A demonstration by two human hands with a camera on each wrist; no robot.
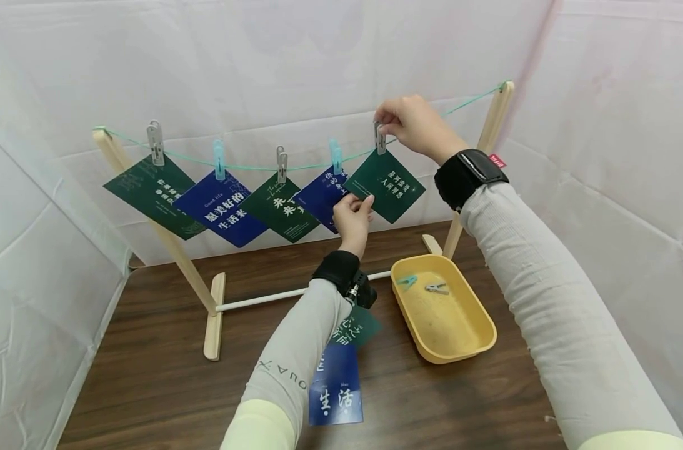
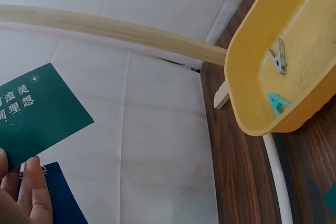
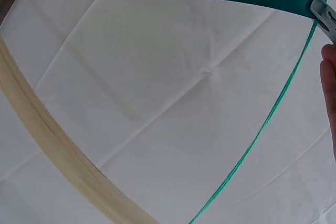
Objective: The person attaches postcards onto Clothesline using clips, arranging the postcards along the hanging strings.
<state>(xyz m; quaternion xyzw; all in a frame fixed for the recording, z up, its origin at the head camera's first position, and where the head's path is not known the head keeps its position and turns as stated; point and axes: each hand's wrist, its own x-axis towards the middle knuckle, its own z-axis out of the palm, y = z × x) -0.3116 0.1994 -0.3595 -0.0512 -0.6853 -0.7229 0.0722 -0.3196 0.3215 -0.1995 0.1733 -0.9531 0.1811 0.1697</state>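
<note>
In the head view my right hand (image 1: 417, 127) pinches a grey clothespin (image 1: 380, 139) at the green string (image 1: 245, 167). The clothespin sits at the top corner of a green card (image 1: 390, 187) with white writing. My left hand (image 1: 352, 220) pinches that card's lower left edge between thumb and fingers. Just left of it, a blue card (image 1: 321, 195) hangs from a light blue clothespin (image 1: 335, 156), partly hidden by the green card and my hand. In the right wrist view the grey clothespin (image 3: 324, 17) grips the card's corner beside the string, with my fingertips at its end.
Farther left hang a green card (image 1: 155, 197), a blue card (image 1: 223, 209) and another green card (image 1: 279, 209). The string spans two wooden posts (image 1: 495, 119). A yellow basket (image 1: 448, 325) on the table holds two clothespins. A blue card (image 1: 337, 390) and a green card (image 1: 365, 326) lie beneath my left arm.
</note>
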